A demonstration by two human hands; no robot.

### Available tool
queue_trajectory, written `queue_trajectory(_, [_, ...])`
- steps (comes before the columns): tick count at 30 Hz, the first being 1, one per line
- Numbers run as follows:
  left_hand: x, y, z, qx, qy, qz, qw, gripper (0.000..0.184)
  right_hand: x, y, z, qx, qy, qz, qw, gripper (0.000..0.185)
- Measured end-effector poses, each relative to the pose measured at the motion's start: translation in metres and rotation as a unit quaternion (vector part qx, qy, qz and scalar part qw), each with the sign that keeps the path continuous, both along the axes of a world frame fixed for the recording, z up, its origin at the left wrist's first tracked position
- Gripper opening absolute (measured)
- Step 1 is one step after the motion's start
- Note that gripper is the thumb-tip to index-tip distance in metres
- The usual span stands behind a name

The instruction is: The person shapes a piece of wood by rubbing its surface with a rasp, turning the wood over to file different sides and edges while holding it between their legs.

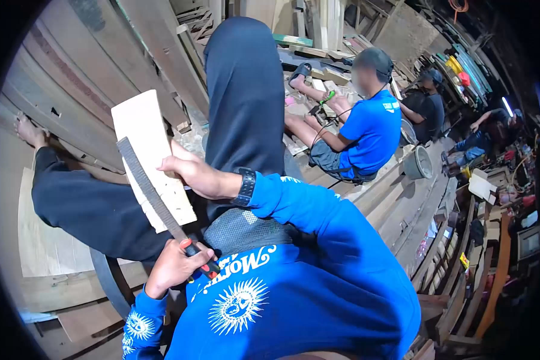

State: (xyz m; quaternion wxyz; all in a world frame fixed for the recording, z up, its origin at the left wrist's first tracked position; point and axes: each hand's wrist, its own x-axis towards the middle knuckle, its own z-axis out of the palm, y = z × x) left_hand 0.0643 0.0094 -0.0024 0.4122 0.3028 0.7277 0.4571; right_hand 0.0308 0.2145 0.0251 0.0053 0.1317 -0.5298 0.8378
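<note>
My right hand [201, 177], with a dark watch on the wrist, grips a pale wooden board [139, 120] at its side, thumb on the upper face and fingers partly hidden beneath. The board is tilted over my lap, with a few small notches near its lower end. In my left hand [177, 264] is the red and black handle of a long rasp [150, 186], fingers wrapped round it. Its grey ridged blade lies lengthwise over the board's face, the tip close to the left edge.
A person in a blue shirt [372, 129] sits at the upper right holding something green. Beyond are two more people and a grey bucket [418, 163]. Long planks [72, 78] lean at the upper left. Timber and tools crowd the right side.
</note>
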Motion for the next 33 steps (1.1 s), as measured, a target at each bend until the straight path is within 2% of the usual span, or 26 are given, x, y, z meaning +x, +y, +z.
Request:
queue_trajectory(2, [-0.001, 0.001, 0.005, -0.02, 0.019, -0.027, 0.999, 0.022, -0.001, -0.001, 0.001, -0.029, 0.015, 0.007, 0.999, 0.055])
queue_trajectory(6, [0.0, 0.002, 0.007, -0.051, -0.018, -0.038, 0.998, 0.019, 0.005, 0.001, 0.009, -0.054, -0.029, 0.03, 0.998, 0.054])
queue_trajectory(8, [-0.002, 0.001, 0.005, -0.067, -0.028, -0.049, 0.996, 0.017, 0.005, 0.001, 0.007, 0.011, -0.007, 0.029, 1.0, 0.057])
queue_trajectory(9, [-0.001, 0.002, 0.004, -0.034, -0.048, -0.065, 0.996, 0.019, 0.006, 0.001, 0.007, 0.039, -0.01, 0.042, 0.998, 0.059])
queue_trajectory(10, [0.001, 0.003, 0.005, -0.001, -0.069, -0.081, 0.994, 0.02, 0.008, -0.001, 0.006, 0.037, -0.009, 0.044, 0.998, 0.059])
queue_trajectory(11, [0.001, 0.004, 0.01, -0.019, -0.044, -0.091, 0.995, 0.021, 0.012, -0.005, 0.006, 0.03, -0.01, 0.065, 0.997, 0.064])
queue_trajectory(14, [0.0, 0.002, 0.009, -0.028, -0.082, -0.085, 0.993, 0.022, 0.013, -0.008, 0.004, 0.034, 0.009, 0.075, 0.997, 0.067])
queue_trajectory(17, [-0.002, 0.001, 0.004, -0.006, -0.049, -0.083, 0.995, 0.024, 0.012, -0.002, 0.014, 0.052, -0.015, 0.068, 0.996, 0.065])
queue_trajectory(21, [0.0, 0.004, 0.015, -0.042, -0.072, -0.085, 0.993, 0.021, 0.004, -0.002, 0.012, 0.001, -0.023, 0.016, 1.0, 0.062])
queue_trajectory(25, [0.001, 0.007, 0.023, -0.036, -0.075, -0.082, 0.993, 0.021, 0.008, 0.006, 0.02, -0.006, -0.041, 0.04, 0.998, 0.066])
queue_trajectory(27, [0.001, 0.006, 0.019, -0.035, -0.084, -0.078, 0.993, 0.022, 0.011, 0.01, 0.021, 0.068, -0.075, 0.099, 0.99, 0.073])
queue_trajectory(28, [0.001, 0.005, 0.017, -0.032, -0.091, -0.077, 0.992, 0.023, 0.011, 0.008, 0.018, 0.066, -0.075, 0.101, 0.99, 0.073])
queue_trajectory(30, [0.003, 0.005, 0.017, -0.044, -0.081, -0.072, 0.993, 0.022, 0.01, 0.004, 0.012, 0.053, 0.001, 0.12, 0.991, 0.08])
queue_trajectory(32, [0.003, 0.005, 0.019, -0.031, -0.097, -0.067, 0.993, 0.023, 0.01, 0.006, 0.017, 0.02, -0.013, 0.118, 0.993, 0.08])
queue_trajectory(33, [0.001, 0.005, 0.015, -0.058, -0.057, -0.075, 0.994, 0.021, 0.012, 0.008, 0.021, 0.022, -0.029, 0.1, 0.994, 0.078])
